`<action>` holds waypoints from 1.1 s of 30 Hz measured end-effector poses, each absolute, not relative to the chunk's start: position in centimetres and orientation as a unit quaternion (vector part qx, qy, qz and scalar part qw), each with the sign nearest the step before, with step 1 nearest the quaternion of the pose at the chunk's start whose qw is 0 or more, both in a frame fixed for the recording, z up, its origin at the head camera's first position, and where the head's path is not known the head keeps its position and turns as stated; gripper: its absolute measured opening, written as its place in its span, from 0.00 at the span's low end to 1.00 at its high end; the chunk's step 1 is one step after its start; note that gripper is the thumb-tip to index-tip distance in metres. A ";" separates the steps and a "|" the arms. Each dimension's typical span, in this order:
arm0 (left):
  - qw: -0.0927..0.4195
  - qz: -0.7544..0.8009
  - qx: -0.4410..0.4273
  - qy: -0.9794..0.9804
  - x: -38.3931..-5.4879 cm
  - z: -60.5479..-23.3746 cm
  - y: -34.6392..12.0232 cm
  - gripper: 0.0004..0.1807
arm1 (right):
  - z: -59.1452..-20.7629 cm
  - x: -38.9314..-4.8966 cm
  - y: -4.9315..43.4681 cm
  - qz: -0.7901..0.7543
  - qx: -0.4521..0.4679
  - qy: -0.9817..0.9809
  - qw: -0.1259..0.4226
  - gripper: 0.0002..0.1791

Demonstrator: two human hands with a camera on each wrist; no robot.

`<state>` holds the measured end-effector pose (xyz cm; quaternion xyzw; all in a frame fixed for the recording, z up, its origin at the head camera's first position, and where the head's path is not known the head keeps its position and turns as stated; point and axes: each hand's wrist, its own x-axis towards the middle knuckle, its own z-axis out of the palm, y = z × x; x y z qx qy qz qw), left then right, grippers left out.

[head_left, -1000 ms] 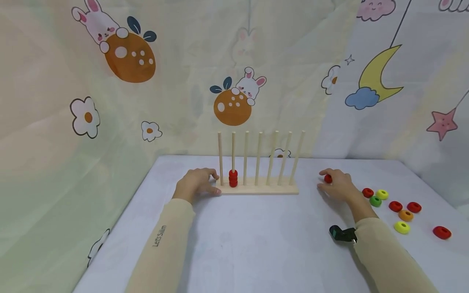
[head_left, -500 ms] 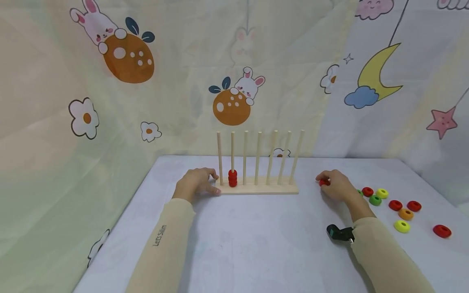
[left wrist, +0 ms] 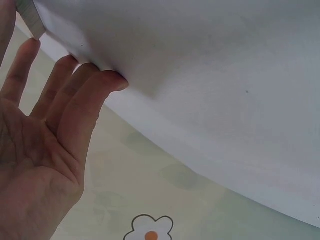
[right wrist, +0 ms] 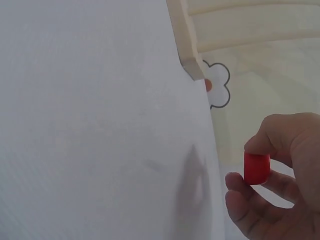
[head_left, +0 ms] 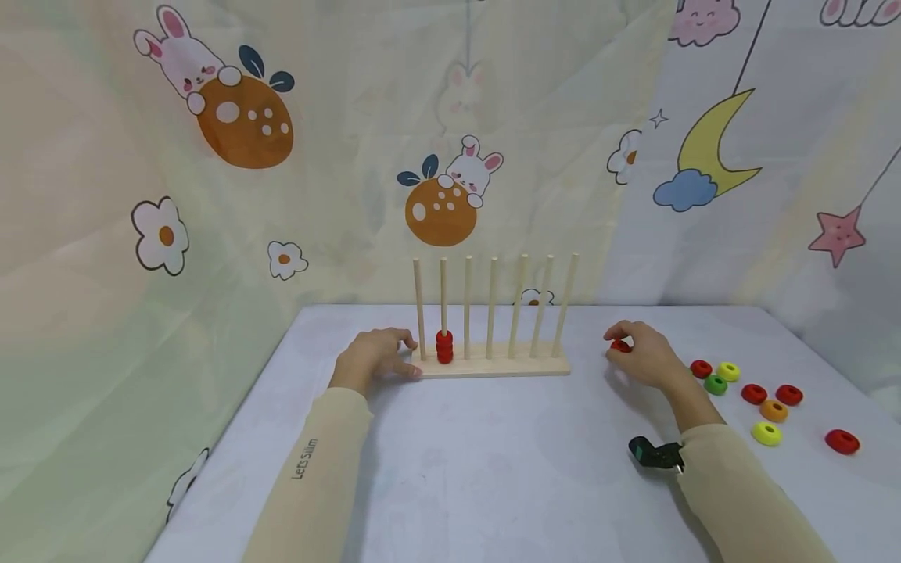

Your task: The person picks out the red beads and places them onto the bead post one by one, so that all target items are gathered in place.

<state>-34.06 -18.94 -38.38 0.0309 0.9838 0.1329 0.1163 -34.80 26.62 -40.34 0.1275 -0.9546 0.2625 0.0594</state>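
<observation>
A pale wooden peg rack [head_left: 493, 366] with several upright pegs stands near the back of the table. Red beads [head_left: 444, 348] are stacked on its second peg from the left. At the rack's left end, my left hand [head_left: 371, 356] holds the base with thumb and fingertips; a corner of the wood [left wrist: 31, 19] shows in the left wrist view. To the right of the rack, my right hand [head_left: 644, 356] pinches a red bead [right wrist: 256, 168] between thumb and fingers. In the right wrist view this bead is held apart from the tabletop.
Loose beads lie right of my right hand: a green bead [head_left: 716, 385], an orange bead [head_left: 773, 410], yellow ones such as this yellow bead [head_left: 766, 434], and several red, one a red bead [head_left: 842, 442] farthest right. A black device [head_left: 655, 453] sticks out by my right cuff.
My right hand has shifted slightly left and now rises a little with the red bead between its fingers. The left hand stays at the rack's end. The head view has tilted slightly.
</observation>
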 end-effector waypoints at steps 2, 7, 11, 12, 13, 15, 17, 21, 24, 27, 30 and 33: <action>0.115 0.131 0.032 0.984 -34.1 -38.4 -18.9 0.34 | -40.1 -34.6 26.4 0.269 0.127 -0.953 0.059 0.19; 0.112 0.135 0.035 0.984 -34.0 -38.6 -18.8 0.33 | -39.2 -33.6 26.3 0.269 0.120 -0.954 0.059 0.20; 0.108 0.137 0.032 0.984 -33.9 -38.6 -18.8 0.33 | -38.3 -32.7 26.2 0.268 0.123 -0.953 0.067 0.15; 0.106 0.137 0.032 0.984 -33.9 -38.6 -18.8 0.33 | -38.2 -32.5 26.1 0.269 0.125 -0.953 0.071 0.14; 0.106 0.136 0.032 0.985 -33.9 -38.6 -18.8 0.33 | -38.0 -32.3 26.1 0.269 0.127 -0.952 0.073 0.13; 0.104 0.134 0.033 0.985 -33.8 -38.5 -18.9 0.33 | -37.8 -32.0 25.9 0.274 0.131 -0.950 0.078 0.13; 0.103 0.133 0.035 0.985 -33.7 -38.5 -19.0 0.33 | -37.8 -31.7 25.6 0.285 0.132 -0.946 0.076 0.14; 0.104 0.132 0.042 0.985 -33.8 -38.5 -19.1 0.33 | -37.4 -31.2 24.9 0.312 0.138 -0.937 0.074 0.16; 0.103 0.134 0.046 0.985 -33.7 -38.6 -19.2 0.33 | -36.8 -30.7 24.2 0.324 0.157 -0.929 0.083 0.16; 0.099 0.143 0.040 0.984 -33.6 -38.8 -19.2 0.33 | -35.8 -30.3 23.3 0.329 0.176 -0.923 0.089 0.17; 0.099 0.147 0.032 0.984 -33.6 -39.1 -19.2 0.34 | -35.2 -29.9 22.3 0.336 0.184 -0.919 0.095 0.19; 0.099 0.149 0.028 0.983 -33.6 -39.2 -19.1 0.34 | -34.8 -29.5 21.6 0.341 0.189 -0.915 0.105 0.20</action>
